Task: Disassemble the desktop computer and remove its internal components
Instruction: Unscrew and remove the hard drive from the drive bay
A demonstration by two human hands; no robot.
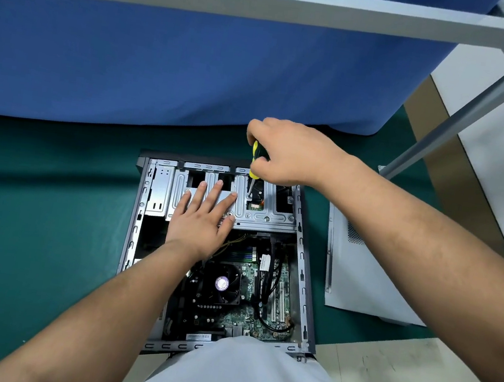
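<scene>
While left hand (200,221) presses drive cage (261,211), right hand (284,153) grips screwdriver (254,159)

We see our own two arms reaching forward into view, both bare from somewhere above the elbow down to the fingertips, with no sleeve showing anywhere along them. Our left hand (200,221) and our right hand (284,153) carry no gloves, rings, watch or wristband that we can make out. The fingernails we can see on the left hand are short and plain. Fine hair shows along our right forearm. At the bottom of the view, between the arms, we see our light grey garment (251,380), a smooth, plain fabric without print, buttons or seams that we can tell.
</scene>
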